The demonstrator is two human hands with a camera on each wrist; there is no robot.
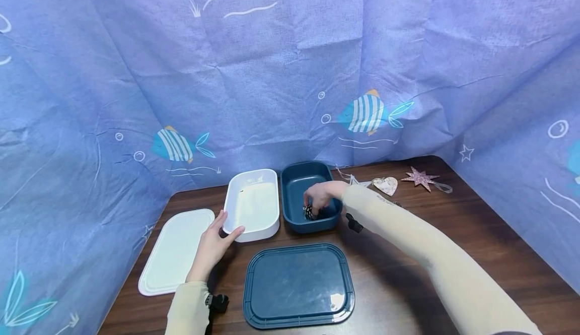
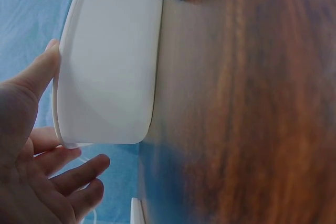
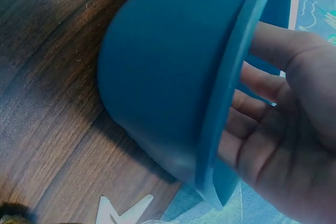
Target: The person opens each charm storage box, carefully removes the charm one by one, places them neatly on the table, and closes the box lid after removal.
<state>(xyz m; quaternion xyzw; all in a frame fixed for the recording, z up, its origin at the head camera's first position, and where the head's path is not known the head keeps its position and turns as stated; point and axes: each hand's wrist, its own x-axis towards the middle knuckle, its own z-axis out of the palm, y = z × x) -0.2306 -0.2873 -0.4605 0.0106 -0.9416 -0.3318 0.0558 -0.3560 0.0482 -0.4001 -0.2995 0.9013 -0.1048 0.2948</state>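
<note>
A white rectangular box (image 1: 251, 201) stands open-topped at the back left. My left hand (image 1: 214, 242) rests at its near left corner, thumb against the near rim and forefinger along the left side; in the left wrist view the other fingers hang free of it. Beside the white box stands a dark blue box (image 1: 290, 186) of similar shape. My right hand (image 1: 319, 197) reaches down into it, fingers bent around a small black-and-gold patterned object (image 1: 309, 213) near the bottom. In the right wrist view the blue wall hides the fingertips.
A white lid (image 1: 174, 252) lies at the left, and a dark blue lid (image 1: 299, 287) in front of the boxes. To the right lie a heart ornament (image 1: 385, 186), a pink glittery star (image 1: 420, 178) and a white star (image 1: 359, 182). A patterned curtain (image 1: 272, 98) hangs behind the table.
</note>
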